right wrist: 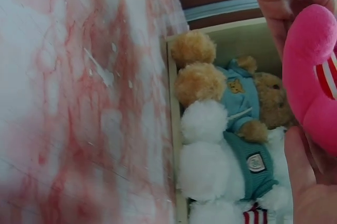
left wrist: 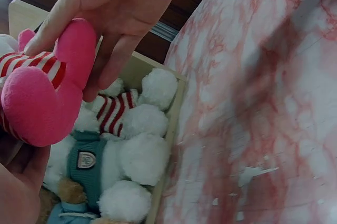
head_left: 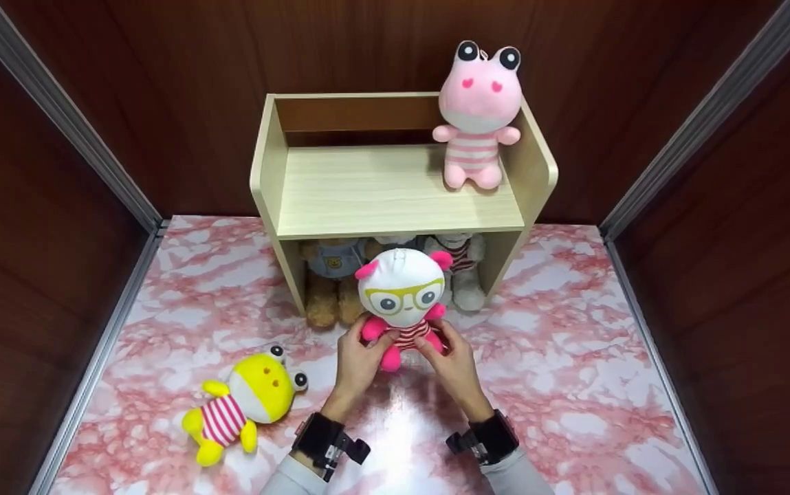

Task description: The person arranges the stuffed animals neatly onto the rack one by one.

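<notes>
In the head view a panda plush (head_left: 400,292) with a white head, pink ears, yellow glasses and a red-striped body is held upright in front of the shelf's lower opening. My left hand (head_left: 359,357) grips one side of its body, thumb on the striped belly. From the other side my right hand (head_left: 455,361) holds it the same way. Both wrist views show the pink limbs close up, the left one with the striped belly (left wrist: 39,66) between the hands.
A wooden shelf (head_left: 395,199) stands at the back, a pink frog plush (head_left: 475,130) on its upper board at right. Below sit a brown bear (right wrist: 197,84) in blue and white plushes (right wrist: 205,171). On the marbled surface (head_left: 573,412) lies a yellow frog plush (head_left: 247,405) at left.
</notes>
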Demonstrator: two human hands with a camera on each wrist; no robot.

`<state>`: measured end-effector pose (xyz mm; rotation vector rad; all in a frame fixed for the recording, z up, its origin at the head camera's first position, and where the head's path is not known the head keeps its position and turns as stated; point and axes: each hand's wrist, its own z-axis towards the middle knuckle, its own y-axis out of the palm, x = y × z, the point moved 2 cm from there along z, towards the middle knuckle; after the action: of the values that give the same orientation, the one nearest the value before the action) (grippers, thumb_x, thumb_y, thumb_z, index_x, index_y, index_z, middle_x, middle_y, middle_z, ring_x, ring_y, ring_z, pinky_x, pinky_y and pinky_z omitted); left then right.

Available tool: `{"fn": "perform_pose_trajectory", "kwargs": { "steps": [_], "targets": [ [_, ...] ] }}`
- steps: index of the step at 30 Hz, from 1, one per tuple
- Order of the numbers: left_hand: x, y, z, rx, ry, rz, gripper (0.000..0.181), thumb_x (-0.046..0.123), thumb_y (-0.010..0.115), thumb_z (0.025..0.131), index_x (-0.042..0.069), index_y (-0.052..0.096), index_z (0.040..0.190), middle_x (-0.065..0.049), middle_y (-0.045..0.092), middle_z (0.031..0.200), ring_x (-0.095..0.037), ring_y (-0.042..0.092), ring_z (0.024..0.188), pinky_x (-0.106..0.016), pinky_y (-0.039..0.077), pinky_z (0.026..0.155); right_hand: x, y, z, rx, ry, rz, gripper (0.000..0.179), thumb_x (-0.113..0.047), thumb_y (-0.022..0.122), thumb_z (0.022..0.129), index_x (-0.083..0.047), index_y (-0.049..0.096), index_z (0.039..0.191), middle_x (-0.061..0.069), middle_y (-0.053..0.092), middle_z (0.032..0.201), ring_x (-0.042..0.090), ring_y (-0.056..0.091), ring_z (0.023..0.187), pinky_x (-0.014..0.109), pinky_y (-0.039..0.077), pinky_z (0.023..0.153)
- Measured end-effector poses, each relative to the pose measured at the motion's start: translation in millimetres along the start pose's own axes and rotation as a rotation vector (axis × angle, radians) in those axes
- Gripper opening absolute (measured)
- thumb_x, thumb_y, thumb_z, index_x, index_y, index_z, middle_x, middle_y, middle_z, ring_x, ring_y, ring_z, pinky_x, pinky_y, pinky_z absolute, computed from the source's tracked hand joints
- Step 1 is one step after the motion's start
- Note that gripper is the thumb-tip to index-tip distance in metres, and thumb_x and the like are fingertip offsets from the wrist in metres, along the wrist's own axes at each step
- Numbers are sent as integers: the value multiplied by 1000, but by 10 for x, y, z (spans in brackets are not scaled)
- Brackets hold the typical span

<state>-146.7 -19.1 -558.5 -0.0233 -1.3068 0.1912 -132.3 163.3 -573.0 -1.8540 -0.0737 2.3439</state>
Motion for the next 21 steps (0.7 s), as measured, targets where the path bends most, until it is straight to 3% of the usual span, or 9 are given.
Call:
{"fn": "perform_pose_trajectory", "kwargs": {
  "steps": [7, 11, 16, 21],
  "targets": [
    [215, -73, 117, 4, 47, -5, 44, 18, 85, 87, 3, 70, 124, -15, 76, 111, -28, 72, 103, -43, 57, 93, -97, -43, -37, -76, -51, 94, 60, 5, 72, 92, 7, 48, 147, 25, 55, 145, 23, 59, 128, 32, 52, 103],
    [413, -142, 247, -5, 87, -1, 44, 13, 83, 88, 0, 66, 126, -19, 73, 117, -34, 71, 108, -46, 57, 95, -160, -85, -38, -80, -91, 144, 59, 4, 71, 94, 8, 47, 148, 27, 55, 143, 18, 63, 122, 33, 54, 100],
    [728, -243, 497, 33, 185, 22, 45, 8, 81, 88, -2, 63, 128, -21, 73, 117, -35, 71, 110, -46, 57, 95, -207, -136, -22, -63, -149, 159, 50, 7, 66, 96, 11, 50, 143, 34, 60, 131, 28, 67, 115, 30, 56, 96],
    [1061, -250, 814, 81, 261, 35, 50, 17, 81, 91, -1, 60, 133, -19, 72, 121, -30, 71, 111, -40, 58, 93, -188, -172, -15, -39, -166, 145, 43, 9, 62, 98, 5, 55, 141, 32, 60, 135, 40, 64, 117, 29, 55, 95]
  ]
}}
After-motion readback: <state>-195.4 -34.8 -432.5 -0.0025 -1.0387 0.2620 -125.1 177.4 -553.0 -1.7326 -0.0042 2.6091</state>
